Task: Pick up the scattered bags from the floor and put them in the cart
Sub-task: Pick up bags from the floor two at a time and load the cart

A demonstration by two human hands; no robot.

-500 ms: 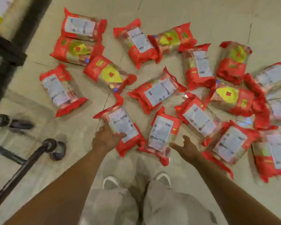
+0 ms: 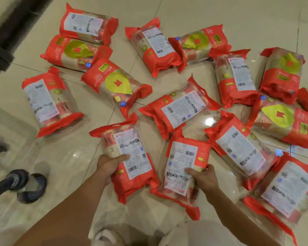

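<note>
While left hand (image 2: 108, 166) grips, red bag (image 2: 132, 186), white label (image 2: 135, 157)

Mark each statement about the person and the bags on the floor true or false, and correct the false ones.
1. The left hand grips a label-up bag. True.
2. The right hand holds nothing. False: it grips a second bag, also label up.
3. Every bag shows its white label. False: several show a yellow emblem, such as the emblem bag near the middle.
4. A dark wheel stands at the lower left. True.
</note>
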